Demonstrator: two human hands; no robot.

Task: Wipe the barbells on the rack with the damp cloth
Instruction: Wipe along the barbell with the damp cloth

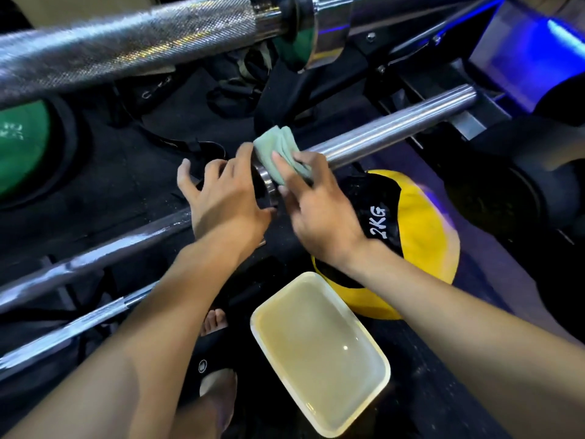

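Note:
A pale green cloth [278,147] is wrapped over the smooth sleeve of the middle barbell [395,128], right beside its collar [269,188]. My right hand [319,210] holds the cloth against the sleeve with thumb and fingers curled round it. My left hand [221,198] grips the same bar just left of the collar, fingers curved over it. The bar's shaft [95,261] runs down to the lower left. A knurled barbell [126,49] crosses the top of the view, and a third thin bar [79,324] lies lower left.
A cream rectangular basin of water [262,340] sits on the dark floor below my hands. A yellow and black 2KG ball [421,229] lies to its right. A green weight plate [25,147] is at left, black plates [519,185] at right. My bare foot [215,321] shows below.

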